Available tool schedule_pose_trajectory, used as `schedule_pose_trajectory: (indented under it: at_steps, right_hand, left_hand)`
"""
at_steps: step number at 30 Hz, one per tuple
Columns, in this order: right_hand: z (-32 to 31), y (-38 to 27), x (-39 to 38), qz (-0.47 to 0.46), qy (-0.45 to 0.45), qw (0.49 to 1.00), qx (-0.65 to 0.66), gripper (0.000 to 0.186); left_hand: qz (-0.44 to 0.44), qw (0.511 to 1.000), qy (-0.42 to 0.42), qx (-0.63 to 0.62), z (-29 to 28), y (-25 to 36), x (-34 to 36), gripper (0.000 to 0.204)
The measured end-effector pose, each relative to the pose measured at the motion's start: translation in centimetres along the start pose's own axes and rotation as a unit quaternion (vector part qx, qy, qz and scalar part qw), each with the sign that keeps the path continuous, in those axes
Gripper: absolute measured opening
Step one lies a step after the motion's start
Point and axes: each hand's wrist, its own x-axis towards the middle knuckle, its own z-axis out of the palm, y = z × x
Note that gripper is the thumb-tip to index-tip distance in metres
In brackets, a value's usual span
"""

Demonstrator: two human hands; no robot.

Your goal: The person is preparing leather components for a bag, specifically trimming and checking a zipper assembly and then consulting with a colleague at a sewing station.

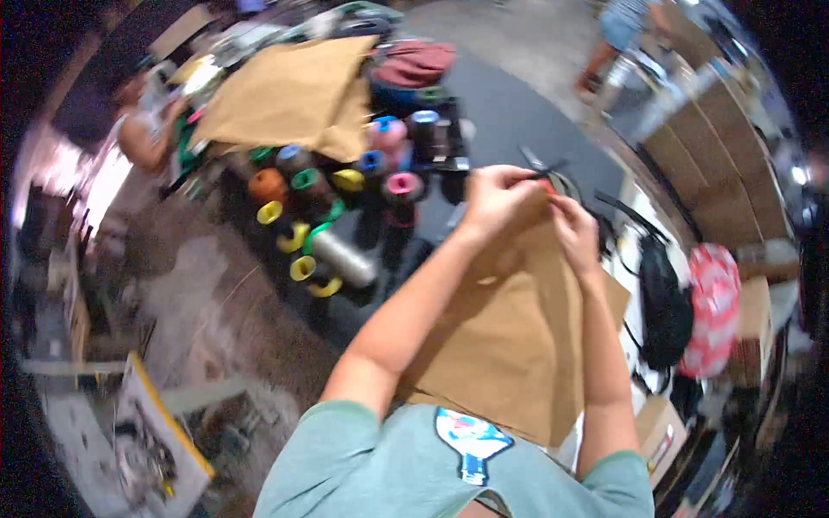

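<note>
A large piece of brown fabric spreads from my lap up to my hands at the table's far right. My left hand is closed, its fingers pinching the fabric's upper end. Just beside it, my right hand is closed on the same end, thumb and fingers pressed together. A small orange-red thing shows between the fingertips; blur hides what it is. Right beyond the fingers lies a dark, thin-bladed object, too smeared to name. The fabric edge inside my fingers is hidden.
Several thread cones in mixed colours stand and lie on the dark table, left of my arms. Behind them is a pile of brown fabric. A black bag and cardboard boxes are at the right. Other people are nearby.
</note>
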Motion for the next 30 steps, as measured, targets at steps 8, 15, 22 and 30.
schedule_pose_trajectory:
  at_steps: [8, 15, 22, 30]
  right_hand:
    - [-3.4, -8.4, 3.7, -0.199, 0.343, 0.885, -0.242, 0.018]
    - [-2.7, -7.1, 3.6, -0.26, 0.3, 0.859, -0.323, 0.02]
    - [-2.7, -6.6, 3.6, -0.266, 0.259, 0.869, -0.327, 0.017]
    - [-4.6, -4.0, 3.6, -0.055, 0.221, 0.965, -0.13, 0.012]
  left_hand:
    - [0.005, 0.996, 0.023, -0.082, 1.1, -0.3, -0.7, 0.02]
    - [0.018, 0.998, 0.032, -0.048, 2.6, 0.8, -0.9, 0.02]
    - [0.038, 0.997, 0.046, -0.046, 2.8, 0.7, -0.7, 0.018]
    - [0.317, 0.926, -0.028, 0.203, 3.9, 2.8, -8.1, 0.021]
